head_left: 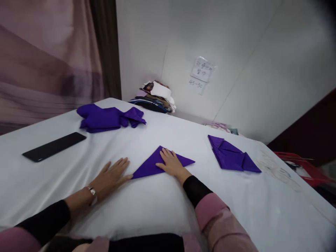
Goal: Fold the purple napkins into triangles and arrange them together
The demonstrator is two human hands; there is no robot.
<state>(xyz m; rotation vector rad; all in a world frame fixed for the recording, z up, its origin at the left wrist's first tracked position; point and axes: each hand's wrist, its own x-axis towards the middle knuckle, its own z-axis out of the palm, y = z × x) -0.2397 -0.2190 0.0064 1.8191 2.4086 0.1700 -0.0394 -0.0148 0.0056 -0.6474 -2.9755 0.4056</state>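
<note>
A purple cloth napkin (150, 165) lies flat before me, folded into a triangle with one corner pointing away. My right hand (170, 161) presses on its right half, fingers spread and palm down. Flat on the white tablecloth, my left hand (111, 175) has its fingers stretched out, the thumb tip touching the triangle's left corner. Neither hand grips anything. To the right rests a group of folded purple napkins (231, 157), partly overlapping. Crumpled purple cloth (105, 118) is heaped at the back left.
A long black flat object (55, 146) lies on the left of the white-covered table (183, 203). Behind the table's far edge is a stack of folded cloths (154, 96). A red basket (304, 169) stands beyond the right edge. Paper notes (202, 70) hang on the wall.
</note>
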